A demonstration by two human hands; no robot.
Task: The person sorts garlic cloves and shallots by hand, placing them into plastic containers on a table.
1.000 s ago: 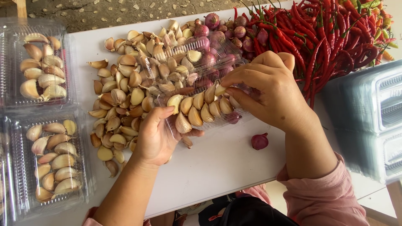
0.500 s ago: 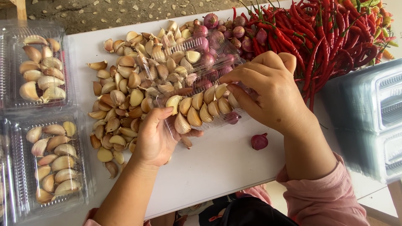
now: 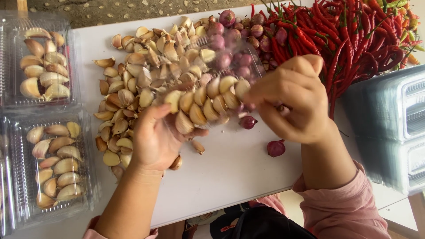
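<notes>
My left hand (image 3: pixel 155 139) holds a clear plastic clamshell box (image 3: pixel 208 88) from below; a row of garlic cloves (image 3: pixel 201 104) fills its lower half. My right hand (image 3: pixel 294 97) grips the box's right end, fingers curled at its edge. The lid half stands open above the cloves. Under and behind the box lies a big pile of loose garlic cloves (image 3: pixel 141 75) on the white table (image 3: pixel 230 177).
Two filled clamshell boxes of garlic (image 3: pixel 42 66) (image 3: pixel 53 163) sit at the left. Small red shallots (image 3: pixel 241 33) and a heap of red chillies (image 3: pixel 354 35) lie at the back right. A stack of empty clear boxes (image 3: pixel 394 124) stands at the right. Two loose shallots (image 3: pixel 276 148) lie near my right wrist.
Both hands have held the box in nearly the same place; my right hand has shifted a little along its right end.
</notes>
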